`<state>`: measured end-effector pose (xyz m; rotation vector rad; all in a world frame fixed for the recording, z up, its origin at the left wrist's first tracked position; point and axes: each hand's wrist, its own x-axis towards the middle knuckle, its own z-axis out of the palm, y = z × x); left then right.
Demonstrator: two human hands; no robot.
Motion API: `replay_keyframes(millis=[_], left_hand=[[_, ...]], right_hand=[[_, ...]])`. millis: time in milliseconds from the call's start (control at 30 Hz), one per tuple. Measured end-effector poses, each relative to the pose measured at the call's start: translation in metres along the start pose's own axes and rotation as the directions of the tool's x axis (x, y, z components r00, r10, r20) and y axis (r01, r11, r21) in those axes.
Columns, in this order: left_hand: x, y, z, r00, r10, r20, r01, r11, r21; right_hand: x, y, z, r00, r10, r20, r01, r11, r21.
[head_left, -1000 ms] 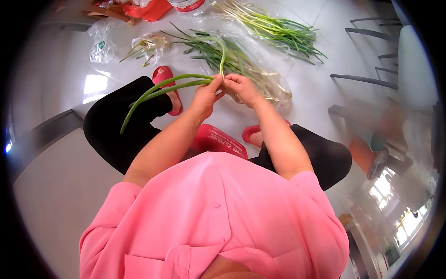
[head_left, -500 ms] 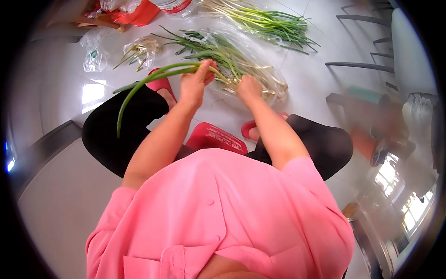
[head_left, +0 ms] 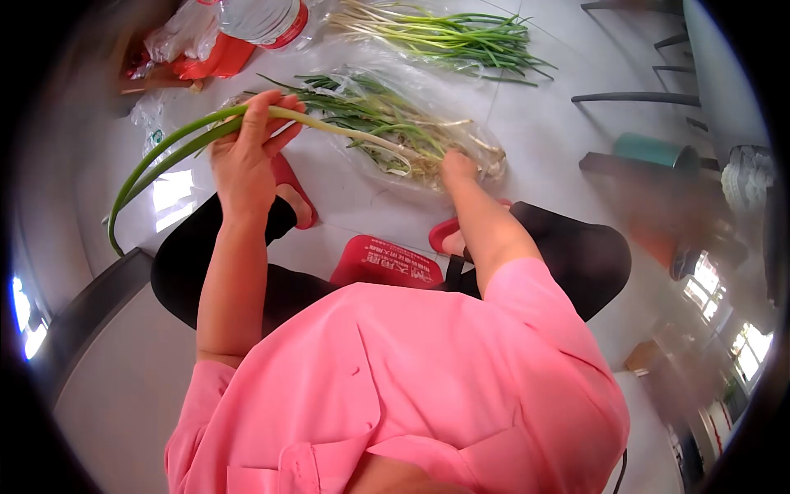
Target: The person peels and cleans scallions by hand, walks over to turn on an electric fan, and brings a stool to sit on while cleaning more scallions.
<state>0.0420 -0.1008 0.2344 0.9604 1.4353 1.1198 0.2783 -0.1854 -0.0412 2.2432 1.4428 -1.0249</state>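
Note:
My left hand (head_left: 251, 140) is closed round a long scallion (head_left: 337, 129), thumb and fingers on its stalk. The green leaves droop in an arc to the left, while the pale root end stretches right, over a plastic bag of scallions (head_left: 362, 103). By that root end, above the roots in the bag, my right hand (head_left: 458, 169) has its fingers curled downward; what they grip is hidden. A thin pale strip (head_left: 399, 170) hangs loose under the stalk.
Another bunch of scallions (head_left: 461, 37) lies on plastic farther off. A clear plastic bottle (head_left: 262, 20) and a red bag (head_left: 226, 58) are at the upper left. Dark metal legs (head_left: 638, 98) stand at the right. A red stool (head_left: 387, 262) is between my legs.
My left hand has moved left with the scallion, away from my right hand. The right hand has shifted slightly right and down. More of the pale stalk now shows between them.

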Motion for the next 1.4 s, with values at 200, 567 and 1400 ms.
replay_keyframes(millis=[200,567,1400], left_hand=[[0.003,0.021,-0.011,0.999,0.041,-0.023,-0.039,0.997,0.07],[0.02,0.031,-0.038,0.995,0.076,0.065,-0.084,0.989,0.121],[0.056,-0.047,0.014,0.932,0.024,0.362,0.052,0.979,-0.199]], right_hand=[[0.013,0.013,0.017,0.995,0.1,0.003,-0.1,0.994,0.036],[0.023,0.015,0.022,0.997,0.045,0.059,-0.049,0.997,0.064],[-0.066,-0.096,-0.092,0.69,-0.676,-0.258,0.713,0.575,0.401]])
